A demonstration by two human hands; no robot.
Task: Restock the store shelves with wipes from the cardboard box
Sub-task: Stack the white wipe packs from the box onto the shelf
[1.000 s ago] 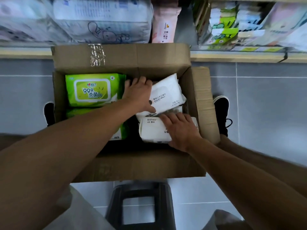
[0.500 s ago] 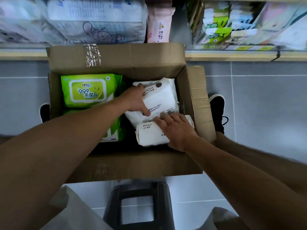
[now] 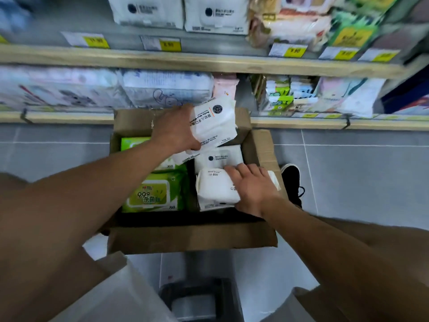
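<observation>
We observe an open cardboard box (image 3: 192,238) on the grey tiled floor (image 3: 359,177), directly below the lower store shelf (image 3: 69,117). Our left hand (image 3: 173,130) grips a white wipes pack (image 3: 214,123), fingers wrapped around its left edge, with the pack raised above the box's far rim and tilted. Our right hand (image 3: 251,188) lies flat, fingers spread, on a second white pack (image 3: 214,188) in the right half of the box; whether it actually grasps that pack we cannot tell. A third white pack (image 3: 218,158) lies just behind it, partly under the raised one. In the left half of the box sits a green wipes pack (image 3: 152,194), label up, with another green pack (image 3: 132,142) beyond it, partly hidden by the left forearm. The upper shelf (image 3: 209,63) carries white packs (image 3: 181,12) and yellow price tags (image 3: 170,44). A black shoe (image 3: 291,180) shows just right of the box flap. A dark stool (image 3: 199,298) stands at the lower edge of the view, near side of the box.
</observation>
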